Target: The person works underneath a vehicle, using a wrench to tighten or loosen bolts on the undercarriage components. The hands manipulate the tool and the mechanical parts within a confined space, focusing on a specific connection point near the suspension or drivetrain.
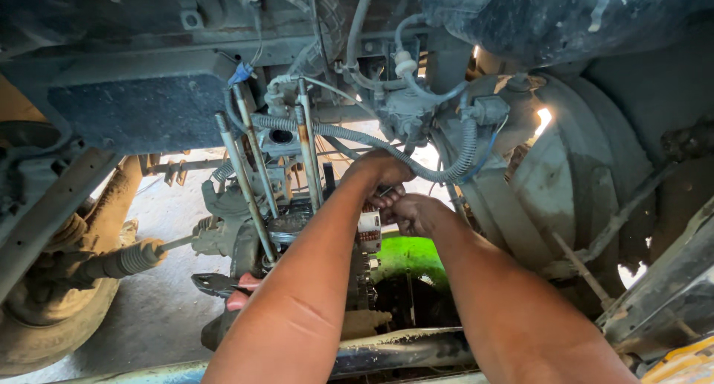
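Note:
Both my arms reach into a dirty vehicle engine bay seen from above. My left hand (381,170) is curled around something small just under a grey corrugated hose (349,136). My right hand (415,213) is closed right beside it, fingers meeting the left hand's over a white and copper-coloured part (369,229). What the fingers grip is hidden between the two hands.
Several rusty metal pipes (249,168) run down at the left of my hands. Red-handled pliers (223,284) lie lower left. A green container (407,255) sits below. A large round housing (587,176) fills the right; a tyre (44,324) is lower left.

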